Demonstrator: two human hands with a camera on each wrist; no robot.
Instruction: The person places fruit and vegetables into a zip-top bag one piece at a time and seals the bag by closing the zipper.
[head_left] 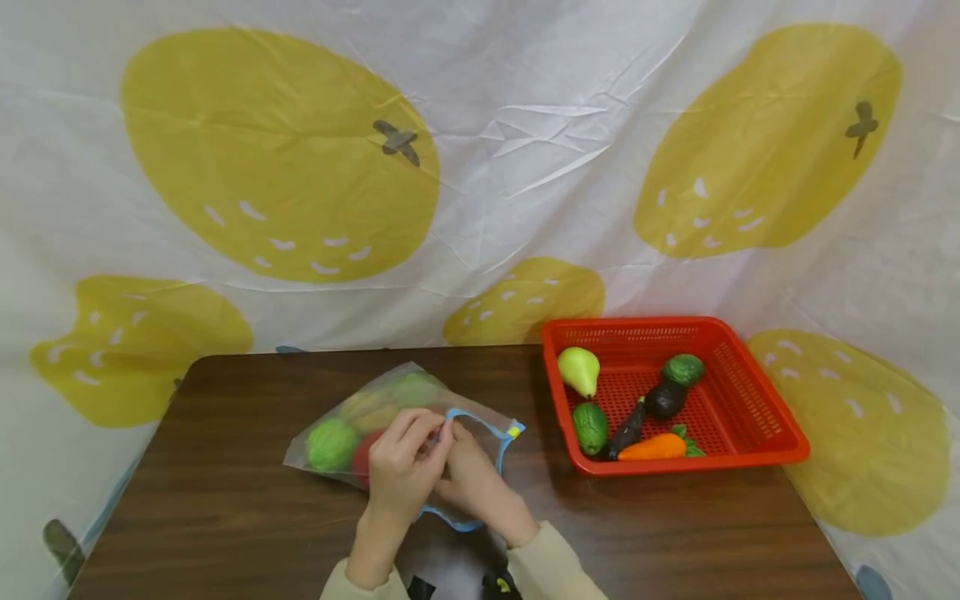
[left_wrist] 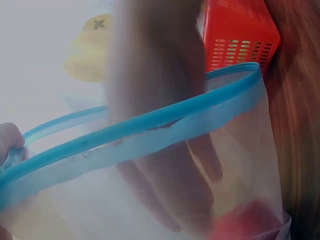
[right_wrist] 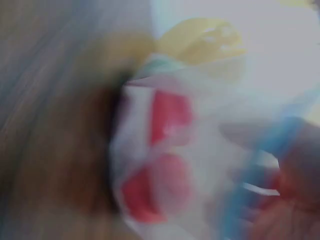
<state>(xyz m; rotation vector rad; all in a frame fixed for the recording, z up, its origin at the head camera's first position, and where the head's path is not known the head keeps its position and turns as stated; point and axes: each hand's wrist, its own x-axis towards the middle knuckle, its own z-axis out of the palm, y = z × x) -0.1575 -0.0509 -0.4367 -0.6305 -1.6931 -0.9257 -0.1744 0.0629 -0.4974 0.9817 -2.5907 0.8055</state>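
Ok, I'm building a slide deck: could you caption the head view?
Left hand pinching a blue-rimmed bag, right hand inside it, red produce basket alongside.

No readable text, labels, brands, numbers or signs in any of the three views

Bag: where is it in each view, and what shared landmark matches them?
Head: bag low, just left of centre, left of the red basket.
Left wrist: bag across the lower part.
Right wrist: bag blurred, centre to right.
Landmark: its blue rim, visible in all three.
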